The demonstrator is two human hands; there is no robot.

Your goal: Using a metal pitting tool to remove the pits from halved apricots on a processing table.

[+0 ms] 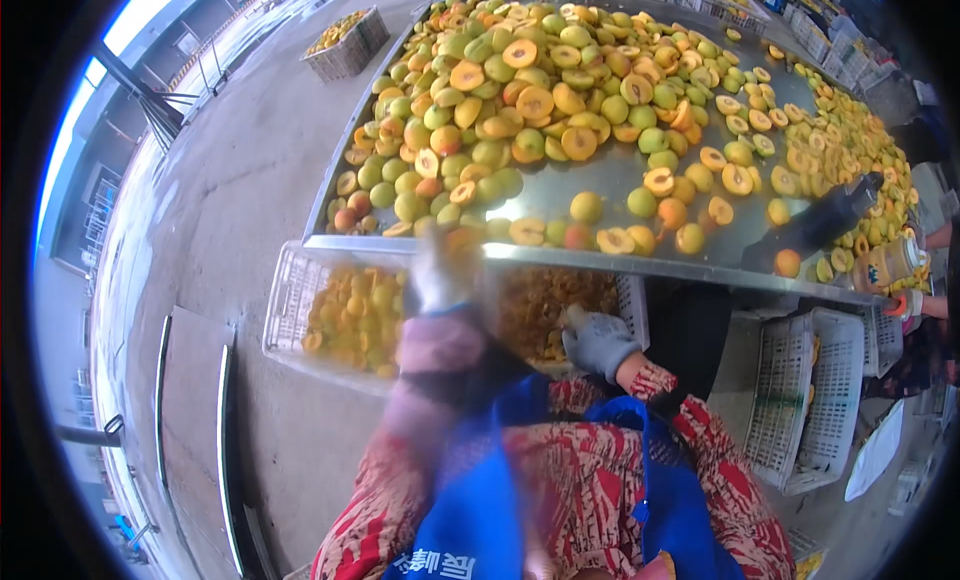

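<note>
A broad heap of yellow-green stone fruit (535, 105), whole and halved, covers much of the metal table (545, 185). My left hand (440, 275), in a pale glove and smeared by motion, reaches over the table's near edge, close to the nearest fruit; its fingers cannot be made out. Lower and to the right, my grey-gloved right hand (602, 342) is closed in front of the table, over the crate's right side. Whatever it grips is too small to tell. Beneath the edge, a white plastic crate (290, 310) contains yellow fruit halves (355, 320) and darker pieces.
On the floor at the far left stands another fruit crate (350, 52). Stacked white crates (805, 400) are at my right. A co-worker's hands (908, 302) are at the table's right end, beside a yellowish container (888, 264). A dark object (815, 220) lies across the tabletop.
</note>
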